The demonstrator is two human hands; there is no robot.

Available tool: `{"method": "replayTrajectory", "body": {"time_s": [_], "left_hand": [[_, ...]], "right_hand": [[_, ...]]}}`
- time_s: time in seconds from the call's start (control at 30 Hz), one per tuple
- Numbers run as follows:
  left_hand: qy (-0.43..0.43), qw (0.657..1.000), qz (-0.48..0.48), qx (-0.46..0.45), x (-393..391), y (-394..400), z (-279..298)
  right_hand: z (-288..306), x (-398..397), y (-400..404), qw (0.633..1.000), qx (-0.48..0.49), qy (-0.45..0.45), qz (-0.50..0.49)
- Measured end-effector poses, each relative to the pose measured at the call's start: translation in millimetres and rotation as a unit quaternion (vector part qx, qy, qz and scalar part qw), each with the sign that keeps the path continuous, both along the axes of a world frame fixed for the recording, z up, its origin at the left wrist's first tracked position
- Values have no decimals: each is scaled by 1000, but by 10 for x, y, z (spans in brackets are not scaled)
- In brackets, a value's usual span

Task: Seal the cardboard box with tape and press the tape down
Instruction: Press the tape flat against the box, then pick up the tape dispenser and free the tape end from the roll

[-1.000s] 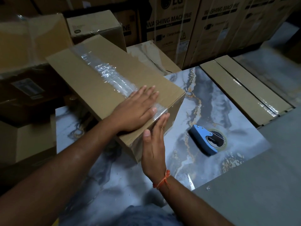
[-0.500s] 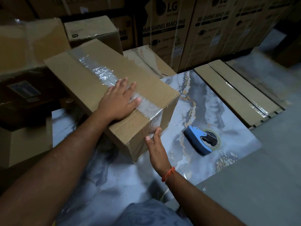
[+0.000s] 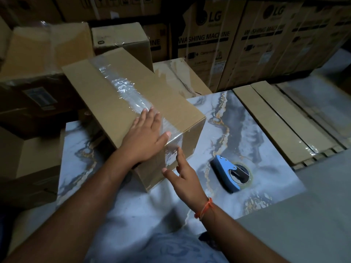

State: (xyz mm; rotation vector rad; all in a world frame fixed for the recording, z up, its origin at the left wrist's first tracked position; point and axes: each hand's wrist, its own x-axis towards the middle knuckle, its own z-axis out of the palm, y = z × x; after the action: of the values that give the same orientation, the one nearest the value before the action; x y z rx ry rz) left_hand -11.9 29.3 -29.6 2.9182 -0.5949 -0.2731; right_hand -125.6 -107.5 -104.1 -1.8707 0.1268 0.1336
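A long brown cardboard box point(image 3: 106, 95) lies on a marble-patterned sheet point(image 3: 247, 118). A strip of clear tape point(image 3: 123, 88) runs along its top seam and folds over the near end. My left hand point(image 3: 146, 137) lies flat on the tape at the near top edge, fingers spread. My right hand point(image 3: 184, 175) is beside the near end face, fingers apart, fingertips at the tape there, holding nothing. A blue tape dispenser point(image 3: 228, 172) lies on the sheet to the right of the box.
Large washing-machine cartons point(image 3: 207, 42) stand along the back. Smaller cardboard boxes point(image 3: 121, 37) crowd behind and left of the box. Flat wrapped cardboard packs point(image 3: 279, 118) lie on the floor to the right. Grey floor point(image 3: 303, 224) stretches at the lower right.
My left hand slid back along the tape and returned toward the near edge. My right hand dropped from the box's end corner and now hovers lower, fingers spread.
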Motion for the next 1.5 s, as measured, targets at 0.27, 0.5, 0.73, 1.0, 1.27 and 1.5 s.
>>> {"method": "replayTrajectory", "body": {"time_s": [0.27, 0.5, 0.73, 1.0, 1.27, 1.5], "left_hand": [[-12, 996, 66, -55, -204, -592, 103], [-164, 902, 135, -376, -1037, -1586, -355], [210, 762, 314, -526, -1327, -2179, -1504], [264, 748, 288, -537, -1282, -2427, -1736], [255, 744, 280, -551, -1264, -2564, -1815], [226, 731, 309, -564, -1265, -2650, -1900]], "right_hand": [[-206, 61, -1174, 1000, 24, 11, 2], [-391, 73, -2332, 999, -30, 20, -20], [-454, -2, -2804, 987, -144, -60, 39], [-909, 82, -2955, 963, -236, -7, 133], [-975, 59, -2992, 964, -193, -21, 183], [-1009, 75, -2999, 965, -199, -62, 157]]}}
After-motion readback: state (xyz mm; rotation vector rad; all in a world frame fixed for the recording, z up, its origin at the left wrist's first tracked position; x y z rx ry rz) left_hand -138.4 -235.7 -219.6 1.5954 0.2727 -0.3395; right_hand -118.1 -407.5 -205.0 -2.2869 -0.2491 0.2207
